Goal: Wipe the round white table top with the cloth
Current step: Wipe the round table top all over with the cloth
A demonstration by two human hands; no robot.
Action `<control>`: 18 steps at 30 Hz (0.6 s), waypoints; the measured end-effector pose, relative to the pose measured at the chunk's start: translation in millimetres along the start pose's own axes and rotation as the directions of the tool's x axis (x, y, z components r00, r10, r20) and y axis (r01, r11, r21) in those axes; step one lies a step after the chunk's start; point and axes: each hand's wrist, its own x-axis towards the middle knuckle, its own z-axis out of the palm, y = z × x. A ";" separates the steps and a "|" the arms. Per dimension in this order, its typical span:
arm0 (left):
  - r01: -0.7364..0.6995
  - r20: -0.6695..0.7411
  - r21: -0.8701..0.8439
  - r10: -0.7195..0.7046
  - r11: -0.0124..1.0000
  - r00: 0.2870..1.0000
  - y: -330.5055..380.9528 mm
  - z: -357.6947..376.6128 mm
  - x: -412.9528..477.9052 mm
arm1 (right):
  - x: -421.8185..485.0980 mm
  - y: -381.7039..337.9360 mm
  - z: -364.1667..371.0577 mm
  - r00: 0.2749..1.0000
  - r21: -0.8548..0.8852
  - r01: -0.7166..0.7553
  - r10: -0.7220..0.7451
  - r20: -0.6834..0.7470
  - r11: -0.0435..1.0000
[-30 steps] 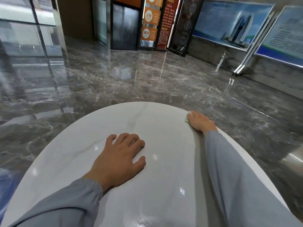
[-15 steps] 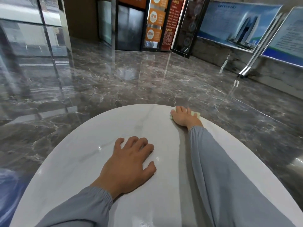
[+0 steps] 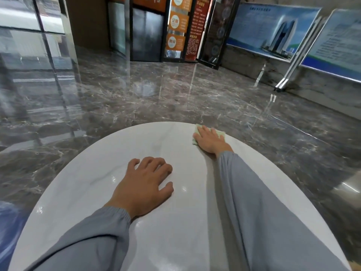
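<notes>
The round white table top (image 3: pixel 93 184) with faint grey veins fills the lower half of the head view. My right hand (image 3: pixel 210 140) lies flat on a pale green cloth (image 3: pixel 220 133) at the table's far edge, right of centre, arm stretched out in a grey sleeve. The cloth peeks out around the fingers; most of it is hidden under the palm. My left hand (image 3: pixel 144 184) rests palm down near the middle of the table, fingers spread and slightly bent, holding nothing.
Glossy dark marble floor (image 3: pixel 175 98) surrounds the table. Glass partitions (image 3: pixel 29 45) stand at the left, doors with orange posters (image 3: pixel 175 30) at the back, and framed display boards on metal stands (image 3: pixel 273 30) at the right.
My right hand has slid the cloth leftward along the far rim of the table. My left hand has stayed planted near the middle.
</notes>
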 end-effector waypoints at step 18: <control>-0.016 -0.009 0.008 0.016 1.000 1.000 5.1 4.2 1.9 | -47.4 125.5 -4.0 0.965 -0.021 -0.243 0.240 -0.103 0.970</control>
